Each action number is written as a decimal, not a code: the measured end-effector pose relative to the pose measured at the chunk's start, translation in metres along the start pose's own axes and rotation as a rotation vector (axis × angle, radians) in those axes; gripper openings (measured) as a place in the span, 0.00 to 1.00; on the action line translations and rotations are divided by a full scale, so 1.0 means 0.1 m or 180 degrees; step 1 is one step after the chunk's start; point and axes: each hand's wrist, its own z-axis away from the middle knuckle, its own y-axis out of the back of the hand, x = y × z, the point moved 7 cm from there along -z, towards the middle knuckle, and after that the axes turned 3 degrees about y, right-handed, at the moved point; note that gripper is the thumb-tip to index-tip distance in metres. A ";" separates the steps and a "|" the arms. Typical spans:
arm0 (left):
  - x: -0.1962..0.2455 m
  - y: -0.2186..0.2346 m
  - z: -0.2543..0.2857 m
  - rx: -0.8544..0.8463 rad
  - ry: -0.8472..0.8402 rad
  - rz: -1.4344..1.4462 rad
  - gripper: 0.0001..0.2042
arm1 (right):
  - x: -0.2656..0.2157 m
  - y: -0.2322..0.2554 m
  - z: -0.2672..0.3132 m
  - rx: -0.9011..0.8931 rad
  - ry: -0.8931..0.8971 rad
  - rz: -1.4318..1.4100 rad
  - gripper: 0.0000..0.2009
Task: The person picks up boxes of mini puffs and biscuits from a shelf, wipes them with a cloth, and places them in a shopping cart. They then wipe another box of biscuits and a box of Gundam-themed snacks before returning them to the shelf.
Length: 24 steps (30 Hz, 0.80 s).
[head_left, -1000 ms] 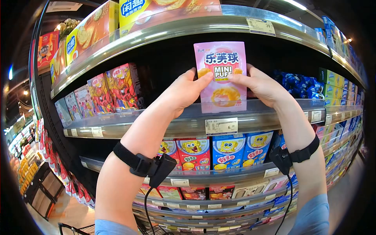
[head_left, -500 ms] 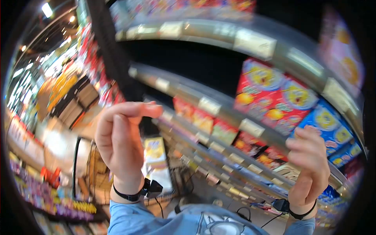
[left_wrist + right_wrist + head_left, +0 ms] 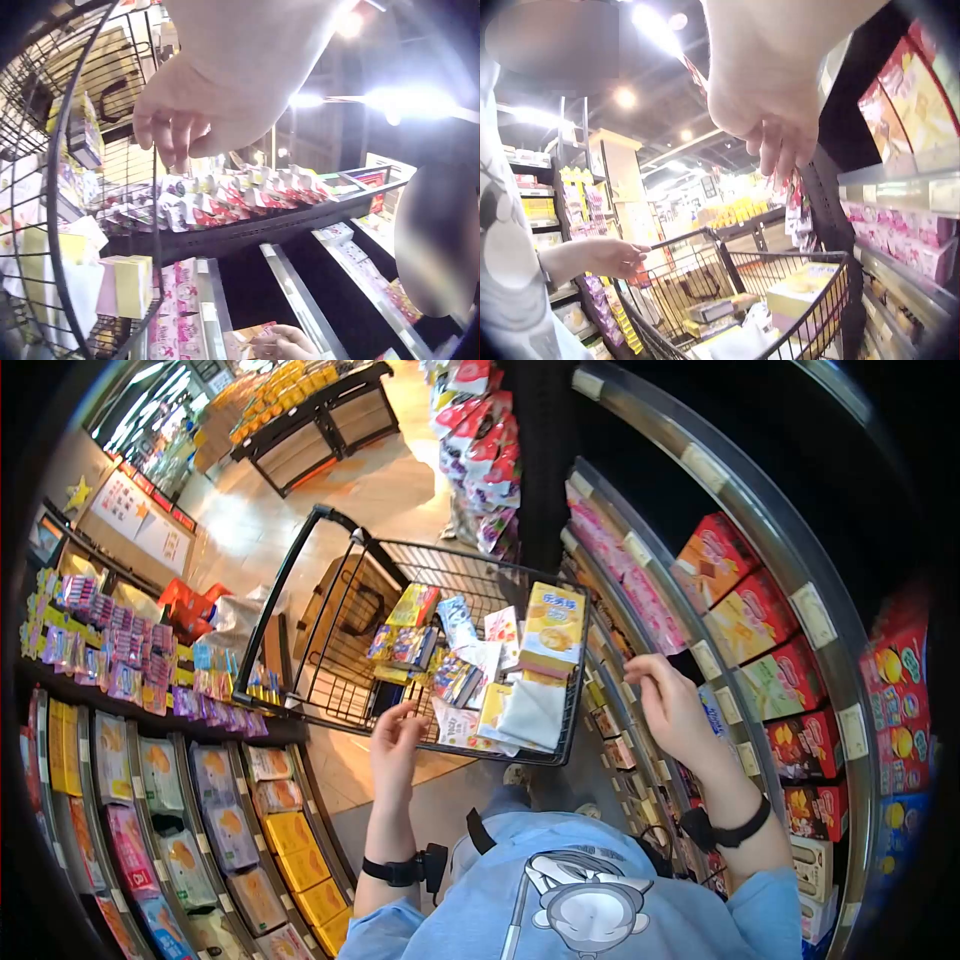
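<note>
Both of my hands hold nothing. My left hand (image 3: 395,732) hovers with relaxed fingers over the near rim of a black wire shopping cart (image 3: 283,585). In the left wrist view the left hand (image 3: 176,127) hangs above the cart's wires (image 3: 52,225). My right hand (image 3: 665,695) is raised beside the shelf edge (image 3: 640,550) on the right, its fingers loosely curled. The right hand (image 3: 776,131) shows the same in the right wrist view. The cart holds several snack packs, among them a yellow box (image 3: 553,622) and a white pack (image 3: 530,712).
Curved shelves on the right carry red and pink boxes (image 3: 745,615) with price tags along their edges. More shelves of bagged snacks (image 3: 150,760) stand on the left. Beyond the cart lies open aisle floor (image 3: 270,510), with a display stand (image 3: 310,420) further off.
A second ago both hands held a pink Mini Puff bag on the upper shelf. They have let it go and dropped, and the view has swung down to the cart.
</note>
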 end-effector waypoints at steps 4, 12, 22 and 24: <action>-0.47 -0.08 -0.07 -0.0612 0.0659 -0.0099 0.17 | 0.62 -0.78 -0.20 -0.0445 -0.0017 0.0203 0.13; -0.95 -1.03 -1.03 -0.1360 0.0539 -0.0899 0.24 | 1.31 -1.61 -0.36 -0.0895 -0.0339 0.1370 0.28; -1.27 -1.92 -1.60 -0.1461 0.1041 -0.1200 0.33 | 1.39 -1.75 -0.26 -0.1260 -0.0893 0.1668 0.30; -1.29 -1.84 -1.59 -0.1363 0.1185 -0.1189 0.25 | 1.34 -1.73 -0.26 -0.1289 -0.0927 0.1568 0.29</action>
